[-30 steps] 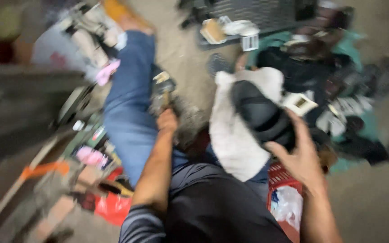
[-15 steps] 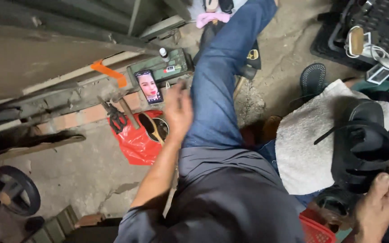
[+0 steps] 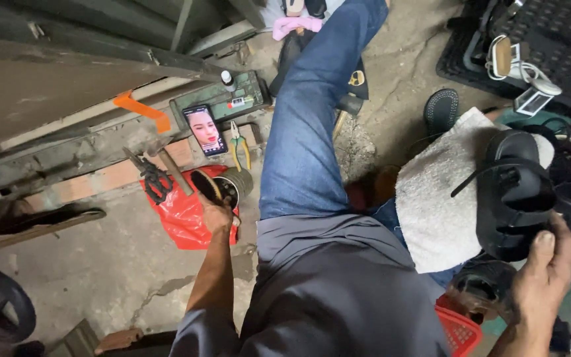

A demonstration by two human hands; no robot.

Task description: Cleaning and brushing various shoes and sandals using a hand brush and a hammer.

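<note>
Shoe repair stuff everywhere on this one. We're seated on the ground, one leg in blue jeans [image 3: 312, 132] stretched out toward the far side. Our right hand [image 3: 542, 277] is closed around the near end of a black sandal [image 3: 513, 195], thumb on top, holding it against a white towel [image 3: 437, 205] draped over our right knee. Our left hand [image 3: 218, 215] is down on the left, fingers curled onto the rim of a small round tin [image 3: 227, 185] that sits tipped on a red plastic bag [image 3: 183, 215]; it looks like a glue pot to us, but we can't see what's inside.

How far along? Honestly looks early or mid-way. The sandal is in hand and resting on the towel, yet we see no glue on it and no tool touching it. The pliers [image 3: 239, 147] with yellow-green handles lie untouched just beyond the tin, a hammer [image 3: 343, 109] lies past our leg, and a black chain [image 3: 154, 180] sits on the bag's far edge. So: sandal picked and positioned, tin being reached, actual fixing seemingly not started.

A phone [image 3: 205, 129] is propped beside a green box [image 3: 223, 99] further off. More black shoes pile up on the right.
</note>
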